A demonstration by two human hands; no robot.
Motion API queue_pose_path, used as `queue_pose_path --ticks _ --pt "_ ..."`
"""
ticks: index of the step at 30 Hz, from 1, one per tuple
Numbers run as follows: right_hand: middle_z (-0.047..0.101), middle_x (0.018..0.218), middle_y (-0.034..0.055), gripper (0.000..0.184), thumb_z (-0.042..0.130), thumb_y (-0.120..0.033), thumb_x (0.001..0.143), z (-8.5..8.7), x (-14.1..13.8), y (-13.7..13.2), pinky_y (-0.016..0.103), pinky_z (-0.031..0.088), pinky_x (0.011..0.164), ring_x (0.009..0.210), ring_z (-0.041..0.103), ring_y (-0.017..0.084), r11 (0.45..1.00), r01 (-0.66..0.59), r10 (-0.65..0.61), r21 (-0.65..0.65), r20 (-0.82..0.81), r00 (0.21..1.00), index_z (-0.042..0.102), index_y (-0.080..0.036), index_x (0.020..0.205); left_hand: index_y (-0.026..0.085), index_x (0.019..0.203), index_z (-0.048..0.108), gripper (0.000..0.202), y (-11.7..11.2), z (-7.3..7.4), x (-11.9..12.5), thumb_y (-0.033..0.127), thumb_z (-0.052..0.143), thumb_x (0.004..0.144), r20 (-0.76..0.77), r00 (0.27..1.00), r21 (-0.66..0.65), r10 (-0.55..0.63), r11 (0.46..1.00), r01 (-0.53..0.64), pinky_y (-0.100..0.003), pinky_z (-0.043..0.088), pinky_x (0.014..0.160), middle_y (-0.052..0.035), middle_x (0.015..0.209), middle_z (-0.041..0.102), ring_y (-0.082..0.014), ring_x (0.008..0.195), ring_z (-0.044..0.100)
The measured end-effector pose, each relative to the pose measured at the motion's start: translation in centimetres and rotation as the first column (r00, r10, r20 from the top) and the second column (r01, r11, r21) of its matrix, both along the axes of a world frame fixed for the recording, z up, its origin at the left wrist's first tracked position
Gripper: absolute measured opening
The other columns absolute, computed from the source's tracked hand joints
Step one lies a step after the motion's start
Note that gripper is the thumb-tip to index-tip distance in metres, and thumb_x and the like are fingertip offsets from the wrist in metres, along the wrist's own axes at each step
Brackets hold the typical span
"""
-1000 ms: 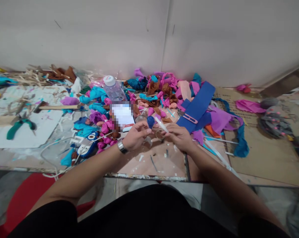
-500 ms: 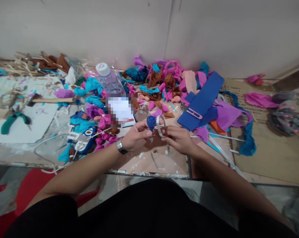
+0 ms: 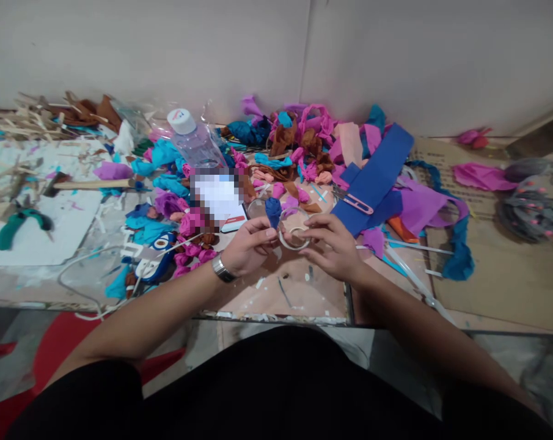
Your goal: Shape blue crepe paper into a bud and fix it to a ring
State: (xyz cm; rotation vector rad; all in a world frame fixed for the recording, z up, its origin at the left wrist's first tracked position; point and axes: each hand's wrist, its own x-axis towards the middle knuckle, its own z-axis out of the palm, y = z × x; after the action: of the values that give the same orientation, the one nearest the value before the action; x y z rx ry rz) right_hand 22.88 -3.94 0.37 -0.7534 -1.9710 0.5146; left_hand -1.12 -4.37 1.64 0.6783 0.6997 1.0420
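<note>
My left hand [image 3: 247, 245] is closed in a pinch on a small dark blue crepe-paper bud [image 3: 273, 211], which stands up from my fingertips. A silver watch [image 3: 220, 269] sits on that wrist. My right hand [image 3: 333, 245] is closed on a clear ring-shaped tape roll [image 3: 294, 232], held right beside the bud. Both hands hover just above the pinkish board [image 3: 303, 293] near the table's front edge.
A heap of crepe-paper scraps and buds [image 3: 303, 146] in pink, purple, teal and brown fills the back. A folded blue paper strip with a clip [image 3: 372, 180] lies to the right, a clear bottle [image 3: 191, 140] and green-handled pliers [image 3: 14, 223] to the left.
The white strip that stuck up from my right hand is gone; the clear tape ring now faces me. Both hands have shifted slightly up and the view has tilted a little.
</note>
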Motion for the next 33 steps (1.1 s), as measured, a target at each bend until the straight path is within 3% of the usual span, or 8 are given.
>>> queue_pose_path --ticks 4,7,11,17,23,30,33 --pt "0.071 0.120 0.0133 0.043 0.080 -0.044 0.094 0.6 -0.6 -0.9 0.047 0.063 0.093 0.110 0.071 0.029 0.999 0.011 -0.012 -0.042 -0.040 0.999 0.070 -0.028 0.133 0.017 0.078 0.079 0.032 -0.1 -0.4 0.6 0.035 0.103 0.064 -0.051 0.998 -0.025 0.042 0.999 -0.044 -0.024 0.058 0.076 -0.0029 0.085 0.081 -0.0144 0.079 0.075" --pt "0.075 0.111 0.0108 0.037 0.082 -0.038 0.094 1.1 -1.4 -1.6 0.041 0.063 0.083 0.098 0.072 0.025 0.998 0.045 -0.048 -0.052 -0.052 0.998 0.072 -0.027 0.127 0.016 0.074 0.080 0.031 -0.4 -0.7 1.1 0.035 0.103 0.064 -0.127 0.991 0.007 0.038 0.999 -0.037 -0.023 0.054 0.068 -0.0025 0.080 0.080 -0.0117 0.069 0.070" --pt "0.077 0.100 0.0075 0.015 0.077 -0.033 0.097 1.1 -1.9 -2.0 0.034 0.060 0.068 0.080 0.071 0.019 0.988 0.094 -0.098 -0.120 -0.031 0.995 0.078 -0.026 0.110 0.016 0.074 0.081 0.031 -0.8 -0.7 1.6 0.036 0.102 0.065 -0.155 0.988 0.059 0.020 0.998 -0.011 -0.024 0.056 0.071 -0.0026 0.077 0.078 -0.0114 0.069 0.069" --pt "0.078 0.100 0.0063 0.009 0.075 -0.026 0.099 0.7 -1.7 -1.7 0.035 0.061 0.080 0.088 0.074 0.019 0.989 0.111 -0.115 -0.098 -0.041 0.992 0.081 -0.026 0.105 0.016 0.079 0.080 0.030 -0.9 -1.3 1.4 0.035 0.101 0.068 -0.171 0.985 0.095 0.000 0.995 0.016 -0.029 0.062 0.079 -0.0031 0.083 0.078 -0.0148 0.078 0.072" --pt "0.073 0.091 0.0057 0.012 0.065 -0.027 0.104 0.4 -1.6 -1.4 0.037 0.057 0.078 0.085 0.070 0.021 0.986 0.112 -0.115 -0.125 -0.011 0.993 0.073 -0.025 0.096 0.017 0.082 0.078 0.030 -0.8 -1.8 1.3 0.035 0.099 0.071 -0.209 0.978 0.146 -0.025 0.988 0.056 -0.028 0.060 0.077 -0.0017 0.084 0.076 -0.0133 0.076 0.069" --pt "0.067 0.106 0.0087 0.010 0.059 -0.029 0.108 -0.2 -1.8 -1.2 0.038 0.057 0.090 0.105 0.067 0.023 0.991 -0.015 0.015 -0.135 -0.001 1.000 0.064 -0.025 0.102 0.016 0.081 0.075 0.034 -0.7 -1.1 1.5 0.034 0.100 0.069 -0.096 0.995 0.040 0.033 0.999 -0.029 -0.023 0.054 0.072 0.0010 0.080 0.071 -0.0103 0.073 0.065" --pt "0.064 0.107 0.0088 0.011 0.057 -0.033 0.109 -0.4 -1.7 -1.1 0.039 0.057 0.091 0.106 0.065 0.024 0.989 -0.039 0.043 -0.145 0.026 0.999 0.064 -0.026 0.103 0.016 0.083 0.075 0.035 -0.6 -1.0 1.4 0.034 0.101 0.068 -0.054 0.998 -0.012 0.040 0.999 -0.041 -0.024 0.055 0.073 -0.0005 0.085 0.074 -0.0105 0.075 0.067"
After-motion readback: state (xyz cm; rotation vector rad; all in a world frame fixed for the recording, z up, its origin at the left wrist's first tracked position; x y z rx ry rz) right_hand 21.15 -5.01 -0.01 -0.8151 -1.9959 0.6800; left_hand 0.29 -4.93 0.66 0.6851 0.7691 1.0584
